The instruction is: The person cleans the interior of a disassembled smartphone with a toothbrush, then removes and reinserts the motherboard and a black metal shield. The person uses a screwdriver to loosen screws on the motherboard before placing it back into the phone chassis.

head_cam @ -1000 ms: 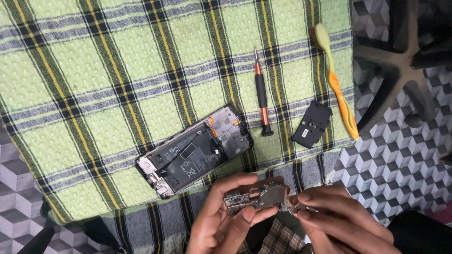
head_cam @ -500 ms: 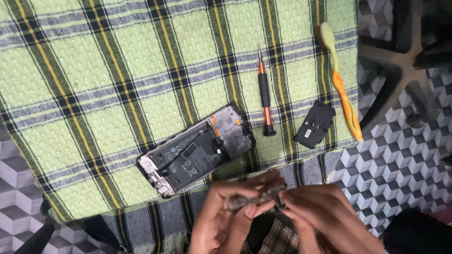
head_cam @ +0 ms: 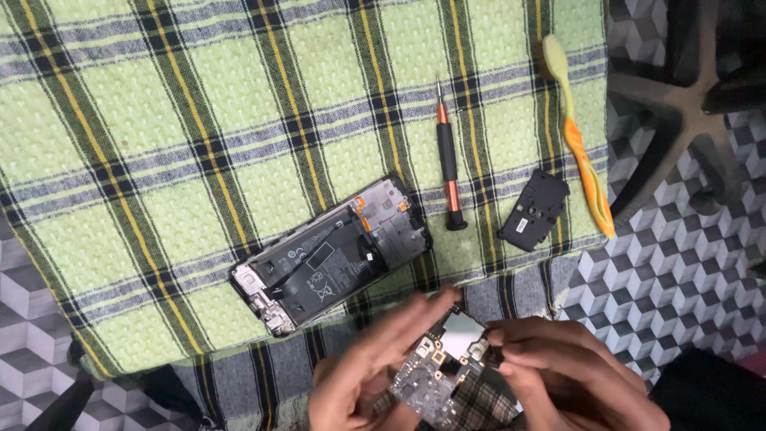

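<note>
Both hands pinch a small circuit board (head_cam: 443, 369) at frame 6 o'clock, left hand (head_cam: 363, 371) at its 9, right hand (head_cam: 570, 375) at its 3, opened phone (head_cam: 331, 257) at 11 on the checked cloth (head_cam: 199, 120).

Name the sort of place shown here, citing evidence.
Probably an informal phone-repair spot on a floor: an opened smartphone, a precision screwdriver on a checked cloth, and a circuit board in hand.

Even, soft indoor light falls on the green plaid cloth (head_cam: 199, 120), bright with no glare. Shadows are faint. The left hand (head_cam: 375, 367) and right hand (head_cam: 574, 375) are motion-blurred; the screwdriver (head_cam: 448, 164) stays sharp.
</note>
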